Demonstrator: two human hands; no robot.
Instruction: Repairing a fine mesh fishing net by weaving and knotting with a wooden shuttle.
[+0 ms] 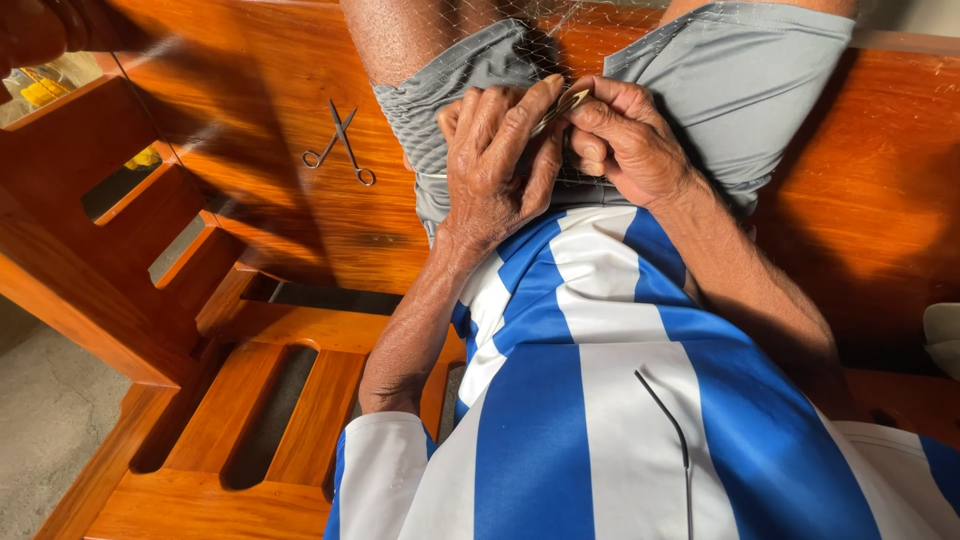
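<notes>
Two hands meet over the lap of a seated person, seen from above by the head camera. Left hand (497,160): fingers curled, thumb and forefinger pinched onto a thin, pale netting needle (561,108), which juts up and to the right from between both hands. Right hand (622,140): fingers folded into a loose fist, fingertips pressed to the same needle from the other side. Both hands touch each other at the knuckles and rest on grey shorts (735,80).

Fine fishing net (520,25), nearly clear mesh, lies draped across the thighs and the shorts, running up to the top edge of view; its strands pass under the hands, but which hand grips the mesh cannot be told.

Small metal scissors (341,143) lie slightly open on the wooden bench seat (300,210), to the left of the left hand and well apart from it, untouched.

Torso wears a blue-and-white striped shirt (590,400). Slatted wooden armrest (250,400) sits lower left, with concrete floor (40,420) beyond it.
</notes>
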